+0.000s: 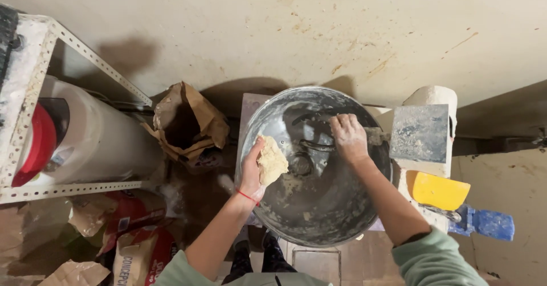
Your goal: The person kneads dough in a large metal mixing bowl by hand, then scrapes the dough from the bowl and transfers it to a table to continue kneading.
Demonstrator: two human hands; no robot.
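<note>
Now dough lump (pixel 272 161) fills the left hand (pixel 252 169) grip (over metal bowl (pixel 319 206)).

Setting: small back-room bakery or dough-preparation workroom. Evidence: large floured metal mixing bowl (pixel 319 172) with dough hook; open brown paper flour sack (pixel 185 123); further printed sacks (pixel 137 246) on the floor; white plastic drum (pixel 97 132) in a slotted-angle metal rack (pixel 34 92); yellow dough scraper (pixel 439 191); spattered wall (pixel 313 29).

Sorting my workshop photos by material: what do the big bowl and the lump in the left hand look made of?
Bowl: seemingly metal, dull grey sheen, smeared with pale residue. Lump in the left hand: soft beige dough or putty, rough and matte; which one is unclear.
</note>
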